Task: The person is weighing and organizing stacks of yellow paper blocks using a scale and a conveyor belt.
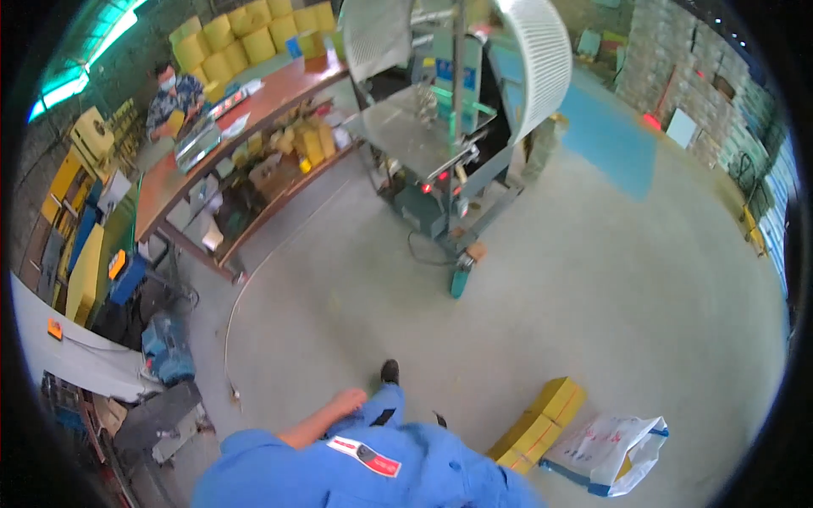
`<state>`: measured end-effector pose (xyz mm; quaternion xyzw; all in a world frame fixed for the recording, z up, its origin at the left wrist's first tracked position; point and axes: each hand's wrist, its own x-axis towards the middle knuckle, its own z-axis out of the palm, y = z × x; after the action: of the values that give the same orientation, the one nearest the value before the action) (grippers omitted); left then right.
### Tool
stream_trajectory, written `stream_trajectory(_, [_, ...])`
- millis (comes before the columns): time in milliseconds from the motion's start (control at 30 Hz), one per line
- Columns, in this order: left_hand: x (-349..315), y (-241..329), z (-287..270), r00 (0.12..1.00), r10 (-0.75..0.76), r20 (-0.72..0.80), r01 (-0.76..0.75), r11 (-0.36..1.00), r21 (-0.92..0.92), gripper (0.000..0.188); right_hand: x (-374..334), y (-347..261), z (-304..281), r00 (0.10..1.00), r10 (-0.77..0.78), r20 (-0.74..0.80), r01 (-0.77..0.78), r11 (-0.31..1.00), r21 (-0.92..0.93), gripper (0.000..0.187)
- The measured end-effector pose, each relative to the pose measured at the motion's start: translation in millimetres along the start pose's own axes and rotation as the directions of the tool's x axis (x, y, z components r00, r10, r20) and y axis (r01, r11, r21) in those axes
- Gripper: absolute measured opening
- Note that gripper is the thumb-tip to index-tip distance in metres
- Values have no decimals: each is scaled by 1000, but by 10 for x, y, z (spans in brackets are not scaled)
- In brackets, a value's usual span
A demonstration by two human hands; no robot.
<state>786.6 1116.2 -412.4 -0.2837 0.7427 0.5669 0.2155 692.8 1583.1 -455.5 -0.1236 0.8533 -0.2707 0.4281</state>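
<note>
My left hand [347,400] hangs in front of my blue trouser leg, its fingers loosely curled and nothing visible in them. The bare forearm comes out of a blue short sleeve. No part of my right hand shows. To the right of my body, yellow blocks or boxes [542,419] lie in a row on the floor. Beside them is a white woven sack [605,449] with blue edges, its mouth partly gaping on something yellow. I am on my feet, with one black shoe [389,371] showing on the grey floor.
Ahead stands a machine with a metal table [415,118] and curved slatted guards [542,63]. A person [174,102] sits behind a long brown workbench [279,93] at the far left. A cable [229,330] trails across the floor near a blue motor [168,347]. Stacks line the right wall.
</note>
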Motion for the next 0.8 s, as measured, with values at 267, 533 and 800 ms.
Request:
stream_trajectory(267, [-524,-1338,-1360,988,154,-28,-118,852,511,23,1801,-9,629,979,201,32,-197,974,-112,23])
stream_trajectory(533, [1566,1511,-2740,918,148,-368,80,840,536,45,3651,-2109,-183,944,-125,-304,197,956,219,32])
stream_trajectory(800, [3614,4620,-1910,578,807,123,-568,289,770,54,5027,-2571,-1548,943,333,-18,-1,58,998,32])
